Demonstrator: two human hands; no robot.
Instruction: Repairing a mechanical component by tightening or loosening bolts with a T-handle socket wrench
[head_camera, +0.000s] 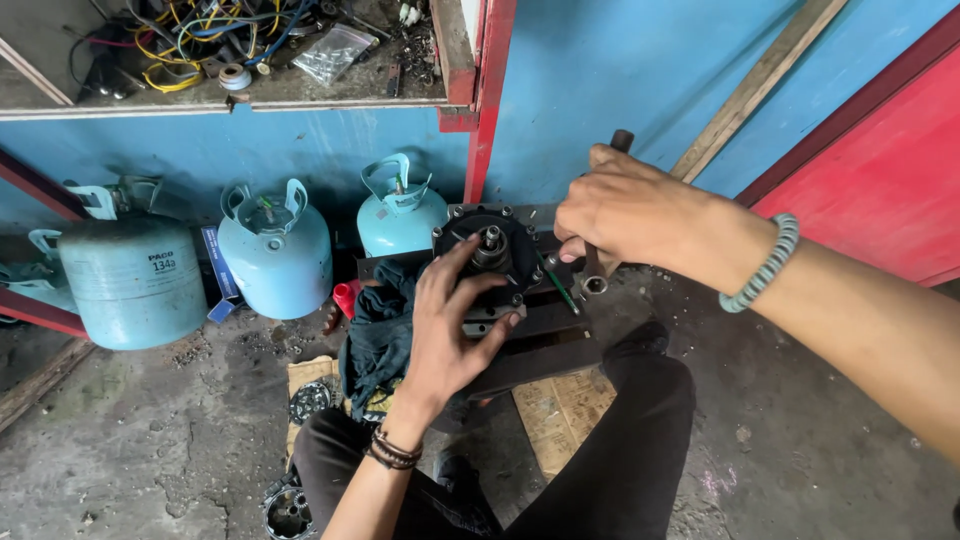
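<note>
Pressing one black compressor (490, 262), the open left hand (448, 325) steadies it; right hand's (622, 215) grip clenches one tool handle (620, 141) beside three gas cylinders (275, 250).

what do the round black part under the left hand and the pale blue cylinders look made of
Round black part: seemingly cast metal, dull dark finish, with bolt heads around the rim and a bare steel shaft. Pale blue cylinders: likely painted sheet steel, smooth satin coat, scuffed and grimy.

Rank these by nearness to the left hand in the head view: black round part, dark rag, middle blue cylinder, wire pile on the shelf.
1. Black round part, under the left hand.
2. Dark rag, just left.
3. Middle blue cylinder, farther left.
4. Wire pile, top left.
</note>
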